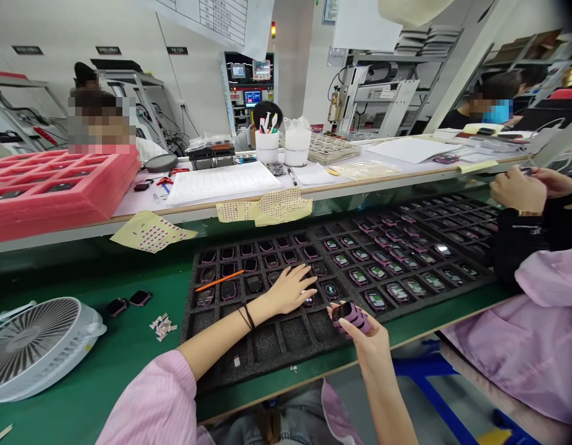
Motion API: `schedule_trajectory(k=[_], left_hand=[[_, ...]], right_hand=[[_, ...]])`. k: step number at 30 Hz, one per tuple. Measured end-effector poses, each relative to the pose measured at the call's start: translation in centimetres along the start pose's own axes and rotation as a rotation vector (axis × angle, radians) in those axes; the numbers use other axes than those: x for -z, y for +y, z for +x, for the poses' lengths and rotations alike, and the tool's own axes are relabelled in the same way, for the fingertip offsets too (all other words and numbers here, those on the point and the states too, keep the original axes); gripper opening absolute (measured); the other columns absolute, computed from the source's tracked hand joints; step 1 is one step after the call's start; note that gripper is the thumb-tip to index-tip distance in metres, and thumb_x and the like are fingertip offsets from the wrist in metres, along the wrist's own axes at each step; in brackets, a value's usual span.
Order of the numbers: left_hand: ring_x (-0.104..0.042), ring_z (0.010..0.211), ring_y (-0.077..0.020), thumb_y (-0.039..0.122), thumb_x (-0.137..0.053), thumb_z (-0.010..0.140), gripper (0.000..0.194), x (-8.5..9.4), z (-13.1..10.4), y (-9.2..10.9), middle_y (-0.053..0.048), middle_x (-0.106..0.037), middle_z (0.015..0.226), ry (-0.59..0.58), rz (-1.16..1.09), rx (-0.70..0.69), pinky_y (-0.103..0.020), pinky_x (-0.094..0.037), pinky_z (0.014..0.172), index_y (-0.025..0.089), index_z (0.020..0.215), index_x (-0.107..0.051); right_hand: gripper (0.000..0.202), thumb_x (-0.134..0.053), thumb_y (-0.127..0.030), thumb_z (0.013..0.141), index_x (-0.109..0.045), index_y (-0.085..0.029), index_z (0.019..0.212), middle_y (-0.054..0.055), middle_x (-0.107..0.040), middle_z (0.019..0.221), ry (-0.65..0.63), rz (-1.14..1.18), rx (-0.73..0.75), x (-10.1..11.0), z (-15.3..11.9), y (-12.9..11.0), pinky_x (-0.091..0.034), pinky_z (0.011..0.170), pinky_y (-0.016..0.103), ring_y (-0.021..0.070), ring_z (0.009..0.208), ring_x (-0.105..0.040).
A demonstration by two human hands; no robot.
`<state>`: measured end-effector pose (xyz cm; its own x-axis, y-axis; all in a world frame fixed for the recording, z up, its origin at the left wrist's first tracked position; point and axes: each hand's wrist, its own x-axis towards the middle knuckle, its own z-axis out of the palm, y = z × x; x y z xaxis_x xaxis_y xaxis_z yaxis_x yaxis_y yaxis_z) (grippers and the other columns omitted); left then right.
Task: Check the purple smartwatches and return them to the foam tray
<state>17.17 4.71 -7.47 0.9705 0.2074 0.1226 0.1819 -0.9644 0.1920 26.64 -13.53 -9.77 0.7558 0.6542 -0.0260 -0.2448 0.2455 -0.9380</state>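
A black foam tray (pixel 267 346) with square compartments lies before me, many of them filled with square smartwatch cases. My left hand (pixel 290 290) reaches over the tray with its fingers spread, palm down. Under its fingertips a lit watch (pixel 308 299) partly shows; whether the fingers touch it I cannot tell. In my right hand (pixel 367 337), a short stack of purple smartwatches (pixel 353 317) is gripped between thumb and fingers, above the tray's front edge. Just beyond it a watch with a lit dial (pixel 331 290) sits in its compartment. An orange stick (pixel 219 280) lies across several compartments.
A white fan (pixel 39 349), two loose watches (pixel 140 298) and a small pile of paper strips (pixel 162 326) are on the green table at left. A shelf (pixel 197 210) runs above the tray's far side. At right, a co-worker's hands (pixel 522 188) hold a small item.
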Motion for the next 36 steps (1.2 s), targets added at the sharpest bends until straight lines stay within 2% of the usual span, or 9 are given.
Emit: schedule_trajectory(k=[7,11,15,18,21,24,27,32,36], left_hand=[[-0.029,0.14,-0.0267,0.044,-0.031,0.097,0.048,-2.6,2.8,1.4,-0.013,-0.037,0.149,0.035,0.081,-0.083,-0.05,-0.027,0.111,0.017,0.133,-0.049],[-0.026,0.141,-0.0277,0.042,-0.031,0.098,0.047,-2.6,3.0,1.4,-0.013,-0.039,0.147,0.012,0.083,-0.153,-0.053,-0.023,0.112,0.016,0.131,-0.052],[-0.027,0.141,-0.024,0.044,-0.03,0.098,0.044,-0.7,1.4,0.8,-0.007,-0.038,0.149,-0.025,-0.006,-0.228,-0.051,-0.023,0.113,0.023,0.13,-0.052],[-0.029,0.14,-0.0205,0.044,-0.029,0.098,0.046,1.0,-0.9,-0.6,-0.007,-0.039,0.149,0.03,-0.054,-0.128,-0.044,-0.026,0.114,0.023,0.134,-0.048],[-0.029,0.14,-0.0222,0.044,-0.029,0.098,0.045,2.0,-3.7,-2.1,-0.008,-0.04,0.148,0.037,-0.03,-0.013,-0.045,-0.026,0.114,0.022,0.132,-0.05],[-0.029,0.14,-0.0233,0.043,-0.03,0.098,0.045,2.0,-6.4,-2.9,-0.009,-0.04,0.148,0.03,0.011,0.034,-0.047,-0.025,0.114,0.022,0.132,-0.051],[-0.029,0.14,-0.0237,0.044,-0.031,0.098,0.045,1.5,-8.1,-3.0,-0.009,-0.039,0.148,0.026,0.049,0.044,-0.047,-0.025,0.113,0.023,0.132,-0.051],[-0.027,0.141,-0.024,0.044,-0.031,0.098,0.046,0.8,-8.4,-2.7,-0.009,-0.037,0.149,0.04,0.078,0.035,-0.048,-0.025,0.113,0.021,0.133,-0.05],[-0.027,0.141,-0.0261,0.045,-0.032,0.097,0.048,0.3,-8.3,-1.9,-0.012,-0.04,0.147,0.046,0.096,-0.03,-0.051,-0.022,0.114,0.017,0.132,-0.051]], right_hand=[[0.041,-0.085,-0.03,0.056,-0.074,-0.014,0.092,0.014,-0.075,0.091,0.004,0.002,0.011,1.0,-0.5,-0.1,-0.056,0.08,0.046,0.0324,0.085,-0.071],[0.038,-0.084,-0.029,0.058,-0.073,-0.015,0.092,0.012,-0.075,0.091,0.041,0.023,0.03,0.8,-0.7,-0.5,-0.056,0.081,0.043,0.0305,0.085,-0.071],[0.038,-0.084,-0.031,0.057,-0.074,-0.014,0.09,0.012,-0.075,0.089,0.019,0.0,0.031,0.7,-0.3,-0.4,-0.057,0.08,0.042,0.0303,0.084,-0.071],[0.038,-0.085,-0.03,0.056,-0.074,-0.014,0.089,0.013,-0.075,0.09,0.013,-0.018,0.019,0.6,0.0,-0.2,-0.058,0.078,0.042,0.0311,0.085,-0.071],[0.037,-0.084,-0.03,0.056,-0.074,-0.014,0.088,0.014,-0.075,0.091,-0.013,-0.015,0.002,0.3,0.2,0.1,-0.058,0.078,0.044,0.0324,0.087,-0.07],[0.038,-0.084,-0.029,0.056,-0.074,-0.014,0.089,0.014,-0.075,0.092,-0.049,0.003,-0.003,-0.3,0.2,0.2,-0.057,0.08,0.046,0.0322,0.086,-0.071],[0.038,-0.084,-0.028,0.057,-0.073,-0.014,0.091,0.013,-0.075,0.092,-0.066,0.0,-0.002,-1.0,0.2,0.4,-0.057,0.081,0.046,0.0317,0.086,-0.071],[0.038,-0.084,-0.029,0.057,-0.073,-0.014,0.09,0.013,-0.074,0.092,-0.085,-0.034,-0.015,-1.6,0.2,0.6,-0.056,0.081,0.048,0.0324,0.087,-0.07],[0.039,-0.085,-0.03,0.055,-0.073,-0.013,0.089,0.014,-0.074,0.091,-0.076,-0.036,-0.013,-1.7,0.3,0.6,-0.055,0.082,0.049,0.0327,0.087,-0.07]])
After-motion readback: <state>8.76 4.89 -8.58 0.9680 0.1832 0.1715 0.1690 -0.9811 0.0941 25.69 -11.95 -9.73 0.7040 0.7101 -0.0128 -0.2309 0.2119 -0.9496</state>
